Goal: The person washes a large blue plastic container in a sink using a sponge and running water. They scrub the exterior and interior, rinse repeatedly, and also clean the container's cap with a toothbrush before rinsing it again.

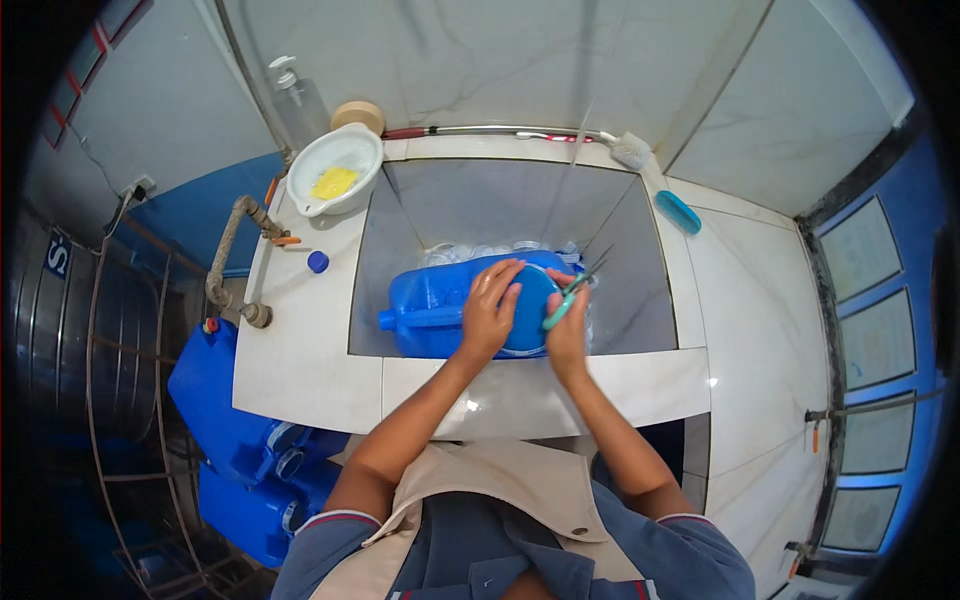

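Note:
A large blue water jug (425,285) lies on its side in the sink, its small spout to the left and a round blue end (530,315) with a pale rim to the right. My left hand (490,310) grips it at that rim, fingers over the edge and thumb along the round face. In my right hand (568,335) is a pair of scissors (560,308) with teal handles, the metal blades pointing up and right. The right fingers also rest near the jug's rim. Parts of the handles are hidden by the fingers.
Clear caps (495,250) lie behind the jug in the grey sink (635,290). Left on the counter are a white bowl (368,150) with a yellow sponge (335,183), a blue cap (318,262) and a pipe (222,260). A long-handled brush (630,150) and teal brush (678,212) lie behind. Blue jugs (225,385) stand lower left.

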Action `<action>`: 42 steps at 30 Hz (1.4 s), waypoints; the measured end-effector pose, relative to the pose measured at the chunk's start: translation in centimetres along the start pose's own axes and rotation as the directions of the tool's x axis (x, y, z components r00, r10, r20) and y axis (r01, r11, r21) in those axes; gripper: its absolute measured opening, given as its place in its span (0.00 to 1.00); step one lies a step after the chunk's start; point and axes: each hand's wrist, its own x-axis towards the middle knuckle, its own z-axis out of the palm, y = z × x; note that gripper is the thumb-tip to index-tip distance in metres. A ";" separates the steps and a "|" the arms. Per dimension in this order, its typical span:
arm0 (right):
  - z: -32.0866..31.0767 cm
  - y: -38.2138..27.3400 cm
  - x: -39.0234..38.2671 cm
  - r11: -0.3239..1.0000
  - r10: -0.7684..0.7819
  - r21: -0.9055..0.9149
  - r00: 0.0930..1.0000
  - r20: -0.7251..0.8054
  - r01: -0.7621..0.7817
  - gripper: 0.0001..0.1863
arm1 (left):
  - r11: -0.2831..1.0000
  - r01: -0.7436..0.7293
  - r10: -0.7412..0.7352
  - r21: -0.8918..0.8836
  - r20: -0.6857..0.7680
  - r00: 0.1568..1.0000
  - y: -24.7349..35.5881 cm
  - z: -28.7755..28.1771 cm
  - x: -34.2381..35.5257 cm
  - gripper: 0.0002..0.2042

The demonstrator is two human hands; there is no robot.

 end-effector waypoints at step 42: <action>6.6 -6.3 9.0 0.935 0.204 0.159 0.848 0.490 -0.317 0.21 | 0.515 0.524 -0.596 -0.679 0.156 0.787 3.5 -12.1 3.8 0.18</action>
